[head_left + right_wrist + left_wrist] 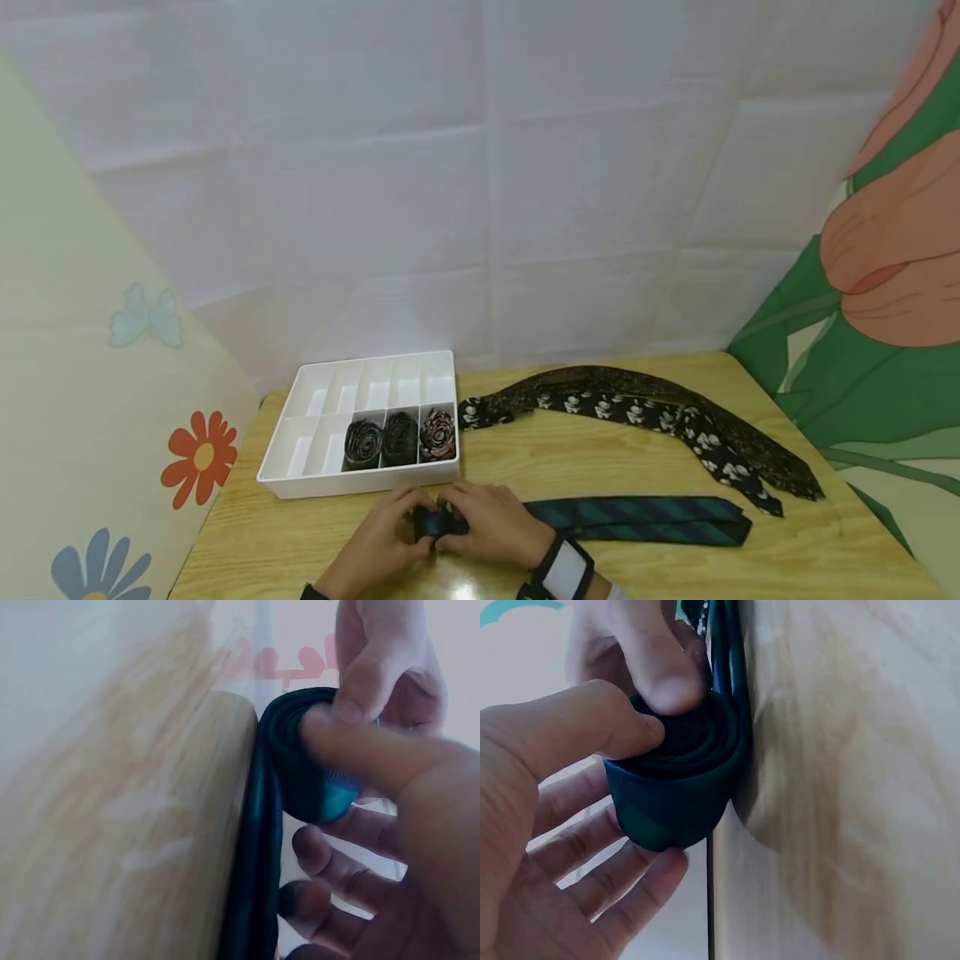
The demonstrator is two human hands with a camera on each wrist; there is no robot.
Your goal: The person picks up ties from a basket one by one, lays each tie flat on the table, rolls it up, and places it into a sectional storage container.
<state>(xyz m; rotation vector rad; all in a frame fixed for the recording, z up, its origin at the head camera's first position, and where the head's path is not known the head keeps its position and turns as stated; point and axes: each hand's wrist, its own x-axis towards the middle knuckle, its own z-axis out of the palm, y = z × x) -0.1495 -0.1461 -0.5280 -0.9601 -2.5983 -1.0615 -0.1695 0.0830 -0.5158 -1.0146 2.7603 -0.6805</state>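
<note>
A navy and green striped necktie lies folded lengthwise on the table, its near-left end wound into a roll. My left hand grips one side of this roll, thumb on its top and fingers around below. From the other side my right hand holds it too, with the thumb pressing the coil's upper face. In both wrist views the spiral layers show, and the flat tail runs out from the roll along the tabletop past my right hand.
Behind my hands stands a white divided tray. Its front row holds a dark rolled tie, a blackish one and a pinkish patterned one. A black tie with white figures and a dark speckled tie lie at back right.
</note>
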